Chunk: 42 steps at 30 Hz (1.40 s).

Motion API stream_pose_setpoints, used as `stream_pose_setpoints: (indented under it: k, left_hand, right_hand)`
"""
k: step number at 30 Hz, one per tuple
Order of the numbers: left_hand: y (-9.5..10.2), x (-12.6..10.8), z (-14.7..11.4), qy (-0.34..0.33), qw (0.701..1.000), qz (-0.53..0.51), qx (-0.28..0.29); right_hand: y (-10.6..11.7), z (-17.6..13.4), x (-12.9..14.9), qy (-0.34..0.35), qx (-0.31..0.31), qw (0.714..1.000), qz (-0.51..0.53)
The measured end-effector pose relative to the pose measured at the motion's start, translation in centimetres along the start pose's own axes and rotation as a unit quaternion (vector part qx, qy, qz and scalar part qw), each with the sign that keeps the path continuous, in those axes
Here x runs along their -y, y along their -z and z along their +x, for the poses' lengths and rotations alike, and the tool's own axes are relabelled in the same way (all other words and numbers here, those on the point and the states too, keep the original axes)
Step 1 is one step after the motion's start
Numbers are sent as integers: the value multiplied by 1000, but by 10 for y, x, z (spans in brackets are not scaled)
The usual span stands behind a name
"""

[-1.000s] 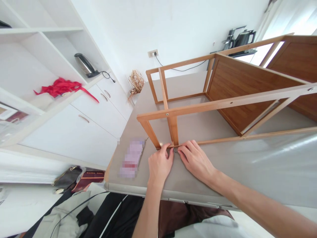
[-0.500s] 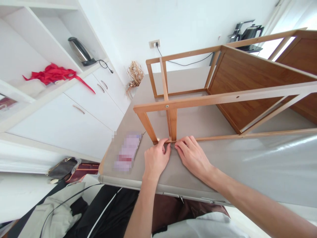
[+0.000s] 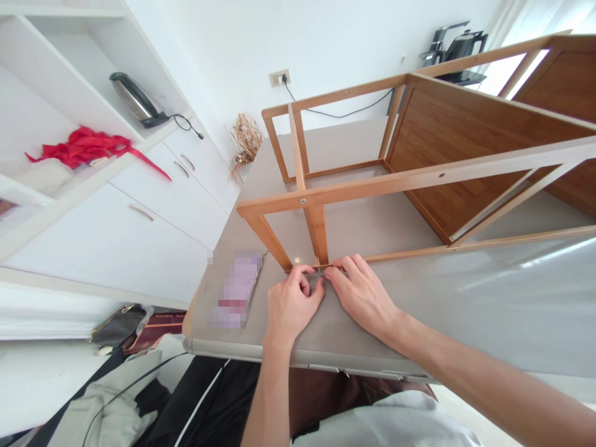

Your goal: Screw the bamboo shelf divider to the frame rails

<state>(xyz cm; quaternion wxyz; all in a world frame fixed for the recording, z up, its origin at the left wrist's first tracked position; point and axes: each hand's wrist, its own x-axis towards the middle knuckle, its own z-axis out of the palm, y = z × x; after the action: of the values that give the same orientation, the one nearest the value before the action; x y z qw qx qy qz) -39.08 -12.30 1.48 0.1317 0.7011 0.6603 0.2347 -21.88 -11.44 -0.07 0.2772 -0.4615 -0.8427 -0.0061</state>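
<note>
A wooden rack frame [image 3: 316, 233] lies on its side on the grey-covered table. At the near lower rail, a small metal screw [image 3: 320, 272] sticks out toward me between my hands. My left hand [image 3: 289, 305] is just left of it, index finger along the rail and thumb apart from the finger, with a gap between them. From the right, my right hand [image 3: 361, 295] has its thumb and bent fingers pinched at the screw's outer part. The fingers partly cover the screw, so its full length is hidden.
A phone [image 3: 238, 288], blurred out, lies left of the frame on the table [image 3: 447, 316]. White cabinets [image 3: 121, 211] stand to the left, with an electric kettle [image 3: 137, 99] and red cloth [image 3: 84, 149] on a shelf. Dried plants [image 3: 246, 136] stand behind the table corner.
The whole view has shifted slightly. My left thumb has moved down, away from the index finger and screw, so more of the screw shows. My right hand stays by the screw.
</note>
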Motion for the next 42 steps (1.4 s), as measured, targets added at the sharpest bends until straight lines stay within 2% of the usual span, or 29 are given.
stream_pose_setpoints:
  k: [6,20,27,42]
  left_hand:
    - [-1,3,0,-17,1000,-7,-16]
    - [-4,5,-1,-48,998,0,-41]
    - [-4,6,-1,-47,998,-7,-41]
    - [-5,7,-2,-43,998,-17,-36]
  right_hand:
    - [-1,0,1,6,-18,1000,-2]
    - [-3,0,-2,28,-14,999,42]
    - [-6,-1,-8,-7,-11,993,115]
    - [-3,1,-4,-23,-14,991,130]
